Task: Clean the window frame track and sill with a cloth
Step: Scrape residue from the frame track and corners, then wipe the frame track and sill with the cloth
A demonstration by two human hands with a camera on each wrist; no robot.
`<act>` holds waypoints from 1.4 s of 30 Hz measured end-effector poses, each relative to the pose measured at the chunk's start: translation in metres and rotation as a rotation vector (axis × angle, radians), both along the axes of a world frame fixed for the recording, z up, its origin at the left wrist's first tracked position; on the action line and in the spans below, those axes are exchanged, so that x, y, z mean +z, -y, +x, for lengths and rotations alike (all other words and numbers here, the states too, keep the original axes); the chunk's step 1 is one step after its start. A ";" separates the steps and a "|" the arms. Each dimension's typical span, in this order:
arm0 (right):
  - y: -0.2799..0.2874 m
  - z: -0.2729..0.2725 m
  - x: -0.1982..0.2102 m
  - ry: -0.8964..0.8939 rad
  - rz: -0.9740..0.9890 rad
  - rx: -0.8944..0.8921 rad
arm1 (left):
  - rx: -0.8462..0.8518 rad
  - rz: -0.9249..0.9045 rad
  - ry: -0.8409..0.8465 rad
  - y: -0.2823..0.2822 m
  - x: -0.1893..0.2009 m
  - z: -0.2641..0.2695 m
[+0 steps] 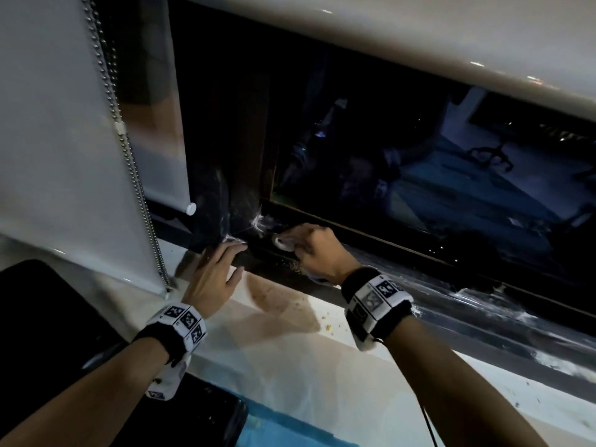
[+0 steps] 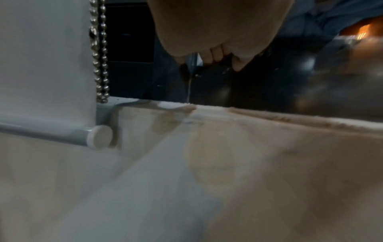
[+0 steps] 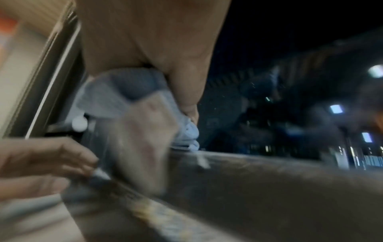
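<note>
Low in the frame the pale sill (image 1: 290,359) carries brownish stains and a few yellow crumbs (image 1: 329,325). Just above it, at centre, the left hand (image 1: 213,275) lies flat with fingers straight, its fingertips resting on the dark window track (image 1: 267,258). To its right the right hand (image 1: 317,253) is curled tight round a bunched light cloth (image 3: 132,91), pressing it down into the track. Farther back, dark glass (image 1: 403,162) fills the upper right, with smeared streaks near the corner. A white roller blind (image 1: 64,140) and its bead chain (image 1: 129,150) hang at upper left.
</note>
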State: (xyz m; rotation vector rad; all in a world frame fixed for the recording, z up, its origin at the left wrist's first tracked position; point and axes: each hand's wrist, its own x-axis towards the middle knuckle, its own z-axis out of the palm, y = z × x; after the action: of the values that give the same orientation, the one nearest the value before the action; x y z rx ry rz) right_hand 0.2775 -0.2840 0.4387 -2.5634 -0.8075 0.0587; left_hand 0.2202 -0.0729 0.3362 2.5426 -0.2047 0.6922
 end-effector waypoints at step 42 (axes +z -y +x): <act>0.153 0.005 0.020 0.196 0.257 -0.384 | 0.153 -0.336 0.038 0.035 0.020 0.008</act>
State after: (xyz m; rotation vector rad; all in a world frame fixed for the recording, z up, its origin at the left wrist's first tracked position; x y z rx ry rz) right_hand 0.2822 -0.4366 0.4588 -2.4526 -0.3466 -0.3949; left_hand 0.2278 -0.1079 0.3561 2.2400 0.0894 0.7630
